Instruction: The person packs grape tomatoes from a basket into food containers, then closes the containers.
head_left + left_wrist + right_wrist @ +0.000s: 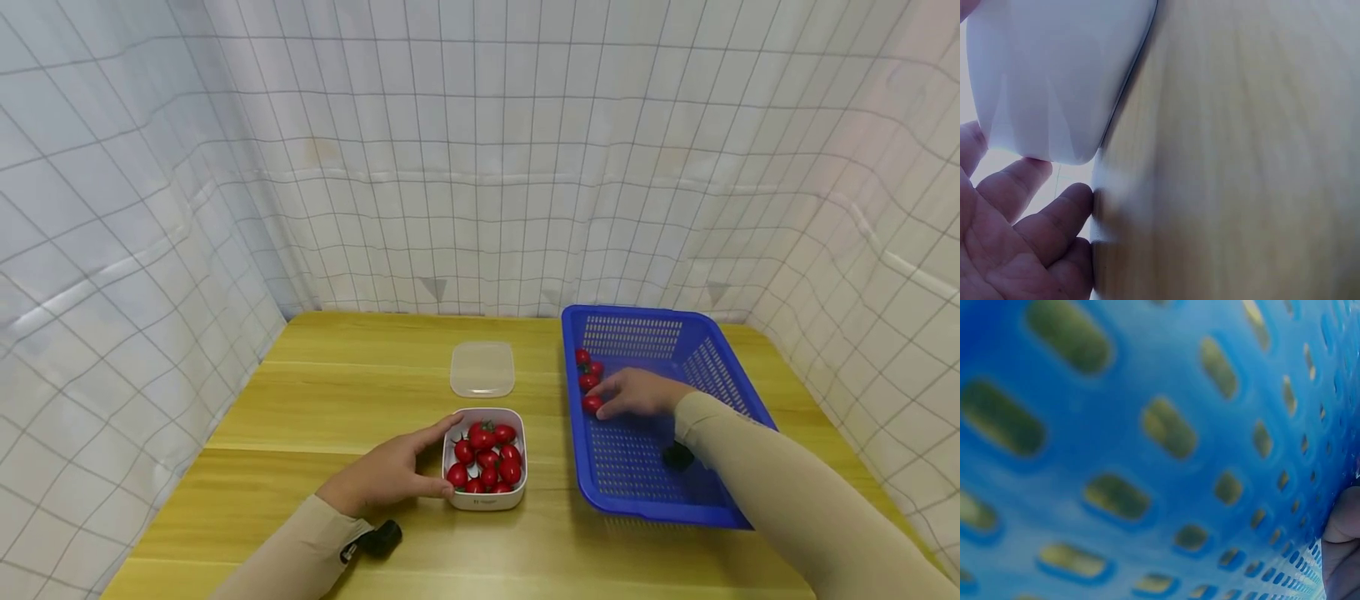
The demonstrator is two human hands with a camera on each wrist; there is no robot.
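R hand: thumb + forefinger slightly apart, tips right at the nearest small red tom of the row; whether the pinch is firm, can't tell, R wrist view only gets a bit of finger at its right edge. That tom sits just L of the fingertips, close by the basket's L wall; looks roundish-oval, long axis unclear. R hand is the nearer one to it by far, L hand well apart

Other toms lie just beyond it, bunched along same L wall, far side, at least one w/ green stem bits. All inside blue basket, long axis running near–far, R side of table

L hand: thumb and fingers spread wide, touching L side of white box, thumb at near L corner, forefinger at far L corner; steadying it, prob, rather than gripping hard. Box is L of & a bit nearer than the basket toms, basket's L rim stands btwn, so a carry that way must clear it. Box toms cover most of its floor. Clear flat lid lies on table just beyond box, off it
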